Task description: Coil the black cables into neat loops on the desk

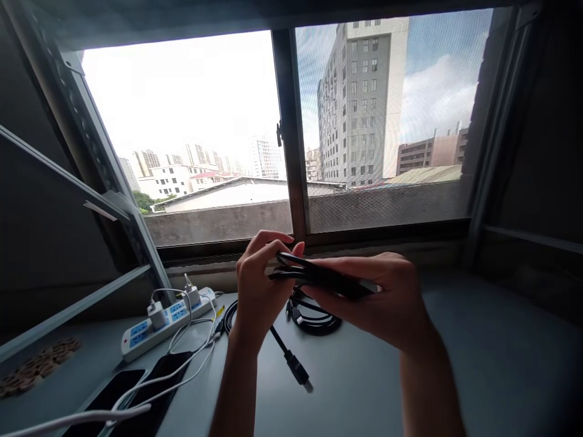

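Note:
A bundled black cable (334,280) is held above the table between my two hands. My left hand (264,282) has its fingers curled round the looped end of the bundle. From the other side my right hand (387,297) grips it, thumb on top and fingers underneath. One end of a black cable, with a dark connector (297,368) and a pale metal tip, hangs down or lies below my left hand; I cannot tell which. Behind my hands a second coiled black cable (319,321) lies on the table, and part of another black coil (231,315) shows left of my left wrist.
On the left a white power strip (132,349) holds two white plug adapters (157,315). White charging cords (195,364) run from it across two dark phones (113,394). The grey table (355,382) meets a window wall; metal shelf posts (122,200) stand at both sides.

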Motion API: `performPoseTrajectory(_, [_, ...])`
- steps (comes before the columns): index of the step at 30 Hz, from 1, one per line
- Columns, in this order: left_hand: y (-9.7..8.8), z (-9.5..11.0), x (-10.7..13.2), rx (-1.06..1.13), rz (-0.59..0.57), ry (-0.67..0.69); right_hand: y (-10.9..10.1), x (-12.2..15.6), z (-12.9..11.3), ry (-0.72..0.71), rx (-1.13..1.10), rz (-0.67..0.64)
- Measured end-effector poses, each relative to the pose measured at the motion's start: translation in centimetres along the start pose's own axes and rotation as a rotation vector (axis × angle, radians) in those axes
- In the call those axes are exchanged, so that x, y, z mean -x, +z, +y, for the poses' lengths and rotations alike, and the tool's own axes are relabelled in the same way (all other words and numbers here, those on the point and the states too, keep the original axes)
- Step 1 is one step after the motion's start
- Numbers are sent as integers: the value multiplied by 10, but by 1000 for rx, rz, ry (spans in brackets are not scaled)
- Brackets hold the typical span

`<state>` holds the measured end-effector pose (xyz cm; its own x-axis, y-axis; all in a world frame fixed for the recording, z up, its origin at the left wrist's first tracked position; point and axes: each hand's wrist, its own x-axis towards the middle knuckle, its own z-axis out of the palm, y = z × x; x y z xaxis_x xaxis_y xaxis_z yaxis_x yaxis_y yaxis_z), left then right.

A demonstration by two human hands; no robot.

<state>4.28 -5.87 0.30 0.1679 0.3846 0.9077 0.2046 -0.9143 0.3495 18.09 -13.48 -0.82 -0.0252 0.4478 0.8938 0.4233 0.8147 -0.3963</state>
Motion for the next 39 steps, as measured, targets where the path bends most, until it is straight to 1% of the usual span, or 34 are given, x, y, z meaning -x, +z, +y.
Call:
performPoseTrajectory(1, [0, -1, 0, 1, 32, -12, 0, 0, 0, 1, -29, 17])
performPoseTrajectory(3, [-1, -3, 0, 21, 47, -56, 0, -1, -1, 15, -96, 37])
performPoseTrajectory(6, [-2, -7, 2, 114, -6, -170, -2, -3, 1, 71, -182, 19])
performPoseTrajectory(8, [-3, -9, 3, 195, -35, -260, -1, -6, 4, 151, -218, 31])
performPoseTrajectory(9, [-4, -10, 3, 244, -61, -310, 0, -8, 7, 198, -229, 51])
performPoseTrajectory(11, [-7, -10, 3, 361, -154, -408, 3, -11, 15, 271, -223, 80])
performPoseTrajectory(13, [-10, -10, 3, 464, -255, -494, 5, -15, 25, 295, -213, 73])
performPoseTrajectory(14, [-11, -10, 3, 497, -281, -526, 7, -16, 30, 292, -212, 64])
performPoseTrajectory(15, [-12, -9, 2, 522, -282, -551, 8, -17, 34, 282, -204, 54])
performPoseTrajectory(17, [-13, -7, 2, 551, -228, -589, 9, -18, 41, 271, -142, 39])
performPoseTrajectory(21, [-12, 1, 2, 617, -7, -639, 10, -17, 43, 312, 131, 60])
performPoseTrajectory(23, [-11, 7, 2, 644, 95, -639, 10, -15, 39, 344, 205, 57])
performPoseTrajectory(25, [-11, 12, 3, 656, 165, -620, 11, -12, 33, 393, 225, 10])
performPoseTrajectory(28, [-10, 19, 5, 609, 266, -578, 11, -6, 25, 443, 280, -63])
performPoseTrajectory(31, [-10, 23, 8, 563, 332, -529, 12, -2, 21, 405, 324, -43])
performPoseTrajectory(36, [-11, 28, 10, 581, 377, -438, 12, -5, 15, 331, 212, 15])
performPoseTrajectory(39, [-11, 29, 10, 580, 392, -395, 13, -6, 10, 314, 232, 49])
